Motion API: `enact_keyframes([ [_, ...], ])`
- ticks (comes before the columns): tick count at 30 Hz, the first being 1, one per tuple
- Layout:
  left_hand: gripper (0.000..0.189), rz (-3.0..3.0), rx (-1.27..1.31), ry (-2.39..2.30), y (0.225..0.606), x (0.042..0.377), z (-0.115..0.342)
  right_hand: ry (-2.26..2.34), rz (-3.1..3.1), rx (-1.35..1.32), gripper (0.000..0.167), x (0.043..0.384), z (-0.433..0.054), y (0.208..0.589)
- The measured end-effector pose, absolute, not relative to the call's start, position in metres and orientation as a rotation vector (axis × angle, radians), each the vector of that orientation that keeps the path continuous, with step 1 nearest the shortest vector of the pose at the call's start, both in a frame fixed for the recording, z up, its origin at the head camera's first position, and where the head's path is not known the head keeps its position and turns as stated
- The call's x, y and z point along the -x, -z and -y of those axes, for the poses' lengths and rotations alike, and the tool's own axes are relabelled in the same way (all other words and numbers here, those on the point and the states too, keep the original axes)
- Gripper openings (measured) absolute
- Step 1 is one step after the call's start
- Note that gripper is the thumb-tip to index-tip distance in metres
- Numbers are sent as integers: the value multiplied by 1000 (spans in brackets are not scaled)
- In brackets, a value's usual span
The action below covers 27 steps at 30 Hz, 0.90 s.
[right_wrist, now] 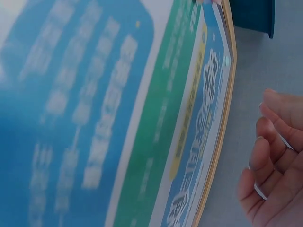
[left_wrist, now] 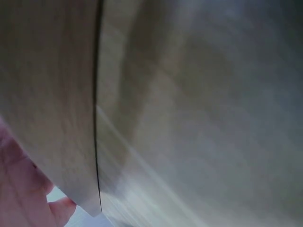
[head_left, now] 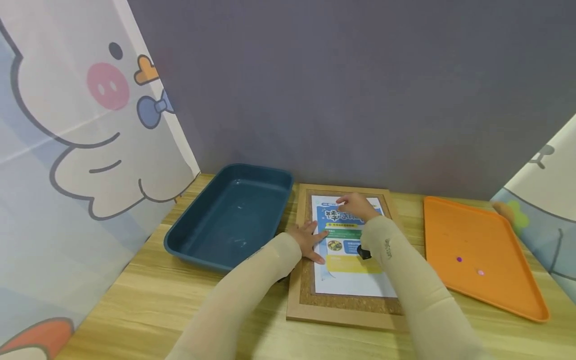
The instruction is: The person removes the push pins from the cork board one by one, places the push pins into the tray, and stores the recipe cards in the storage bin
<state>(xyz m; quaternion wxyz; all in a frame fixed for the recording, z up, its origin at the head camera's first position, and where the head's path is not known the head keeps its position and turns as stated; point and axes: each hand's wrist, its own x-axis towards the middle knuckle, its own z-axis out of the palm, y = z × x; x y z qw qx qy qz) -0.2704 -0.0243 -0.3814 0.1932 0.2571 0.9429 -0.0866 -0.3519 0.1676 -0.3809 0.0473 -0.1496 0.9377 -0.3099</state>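
Note:
A printed poster (head_left: 324,280), blue, green, yellow and white, lies on a wood-framed cork board (head_left: 310,299). My left hand (head_left: 308,241) rests with spread fingers across the board's left frame and the poster's left edge. Above the upper part of the poster hovers my right hand (head_left: 358,206). In the right wrist view the fingers of that hand (right_wrist: 277,156) are loosely bent, and I see nothing between them. A small pale green pin (right_wrist: 227,61) sits at a top corner of the poster. The left wrist view shows mostly the frame's side (left_wrist: 61,118) and blurred tabletop.
To the left of the board stands a deep dark teal tray (head_left: 225,215). An orange tray (head_left: 477,235) lies to the right, with a purple pin (head_left: 459,259) and a pink pin (head_left: 481,273) in it. A grey partition (head_left: 351,100) rises behind the wooden table (head_left: 148,300).

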Motion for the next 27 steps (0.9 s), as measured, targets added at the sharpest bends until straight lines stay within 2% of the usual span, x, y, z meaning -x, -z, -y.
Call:
enact_keyframes([
  [27,84,-2658,-736,273,382,268,23,834,-2814,323,28,359,-141,379],
])
